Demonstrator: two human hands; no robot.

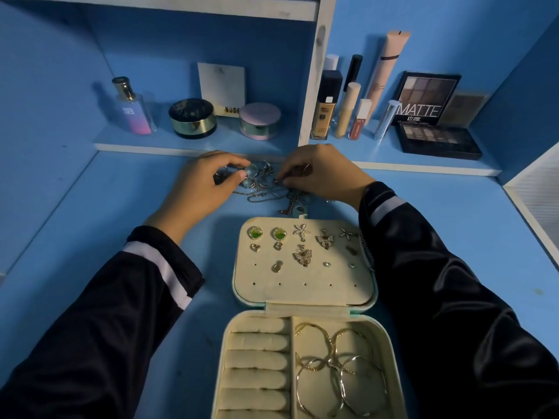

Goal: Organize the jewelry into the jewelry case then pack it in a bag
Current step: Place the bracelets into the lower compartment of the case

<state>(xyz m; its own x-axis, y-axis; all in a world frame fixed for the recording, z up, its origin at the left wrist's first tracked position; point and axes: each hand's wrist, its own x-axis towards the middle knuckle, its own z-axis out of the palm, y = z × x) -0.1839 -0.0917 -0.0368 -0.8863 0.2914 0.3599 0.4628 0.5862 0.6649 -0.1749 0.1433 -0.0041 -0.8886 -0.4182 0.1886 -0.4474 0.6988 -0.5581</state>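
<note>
An open cream jewelry case (pixel 302 294) lies on the blue desk. Its lid panel holds several earrings, among them a green pair (pixel 255 233). In the lower half, bangles (pixel 338 370) fill the right compartment beside bare ring rolls (pixel 257 358). Beyond the case lies a loose pile of rings and chains (pixel 266 184). My left hand (pixel 205 182) rests on the pile's left side, fingers pinched around a ring. At the pile's right side, my right hand (pixel 320 173) pinches a small piece with its fingertips; a ring hangs under its palm.
A low shelf behind the pile carries a perfume bottle (pixel 133 107), two round jars (pixel 193 117), foundation and lip tubes (pixel 341 110) and eyeshadow palettes (pixel 438 140). A white divider post (pixel 314 86) stands behind my right hand. A white cabinet edge (pixel 532 201) is at right.
</note>
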